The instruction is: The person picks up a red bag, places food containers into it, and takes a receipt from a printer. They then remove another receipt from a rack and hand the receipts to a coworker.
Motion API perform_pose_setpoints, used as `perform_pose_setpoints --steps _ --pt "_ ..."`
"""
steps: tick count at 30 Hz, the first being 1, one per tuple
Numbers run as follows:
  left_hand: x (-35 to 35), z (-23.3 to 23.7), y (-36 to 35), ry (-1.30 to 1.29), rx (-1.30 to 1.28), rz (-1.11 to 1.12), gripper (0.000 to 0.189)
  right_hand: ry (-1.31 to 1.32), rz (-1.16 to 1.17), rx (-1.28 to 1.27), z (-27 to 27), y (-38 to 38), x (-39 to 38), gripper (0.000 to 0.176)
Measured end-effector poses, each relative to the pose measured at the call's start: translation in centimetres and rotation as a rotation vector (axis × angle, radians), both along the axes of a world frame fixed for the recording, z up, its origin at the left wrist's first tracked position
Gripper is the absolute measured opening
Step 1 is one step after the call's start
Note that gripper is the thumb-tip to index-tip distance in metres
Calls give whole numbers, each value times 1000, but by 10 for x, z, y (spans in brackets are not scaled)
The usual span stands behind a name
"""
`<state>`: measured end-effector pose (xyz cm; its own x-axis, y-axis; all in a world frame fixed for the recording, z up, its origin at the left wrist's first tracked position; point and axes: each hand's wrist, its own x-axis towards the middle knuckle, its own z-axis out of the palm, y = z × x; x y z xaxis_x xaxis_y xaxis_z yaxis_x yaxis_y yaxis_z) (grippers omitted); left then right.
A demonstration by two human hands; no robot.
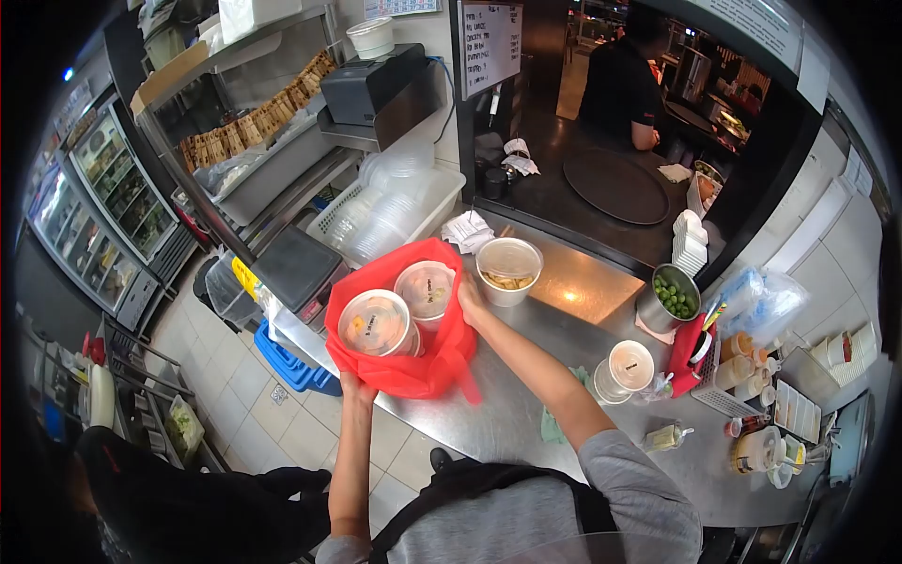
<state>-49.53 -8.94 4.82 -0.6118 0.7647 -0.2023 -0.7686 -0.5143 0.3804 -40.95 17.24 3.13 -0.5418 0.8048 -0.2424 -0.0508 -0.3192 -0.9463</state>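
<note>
A red bag (413,371) stands open between my hands at the counter's left edge. Inside it sit two round tubs, a larger one (376,322) and a smaller one (426,289), both with clear lids and dark handwriting. My left hand (357,387) grips the bag's near left side, its fingers partly hidden by the red material. At the right rim, my right hand (469,299) holds the bag, fingers mostly behind its edge. Just beyond that hand is a lidded white bowl (508,273) with yellowish food showing through.
A steel counter (526,376) runs to the right, with a white lidded cup (624,370) and a pot of green limes (668,299). A basket of clear plastic lids (385,211) stands behind the bag. Close at left is a person in black (197,498); another person (620,85) stands beyond the hatch.
</note>
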Motion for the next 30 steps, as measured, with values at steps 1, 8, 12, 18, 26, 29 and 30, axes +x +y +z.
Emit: perform_pose_setpoints --steps 1,8,12,18,26,29,30 --pt "-1 3 3 -11 37 -7 54 -30 -12 15 2 3 -3 53" --pt "3 -2 -4 140 -110 196 56 38 60 -42 -21 -10 39 51" --pt "38 32 -14 937 -632 735 63 -82 156 343 -2 -58 115 57" --pt "103 118 10 2316 -779 189 73 -439 310 1435 58 -104 141 78" --pt "86 82 6 2649 -1026 -372 24 -292 46 1189 53 -55 141 32" --pt "88 78 -10 2574 -963 -330 18 -535 -232 1011 32 -15 157 35" --pt "90 81 -12 2536 -917 -297 18 -578 -280 1021 20 -4 158 36"
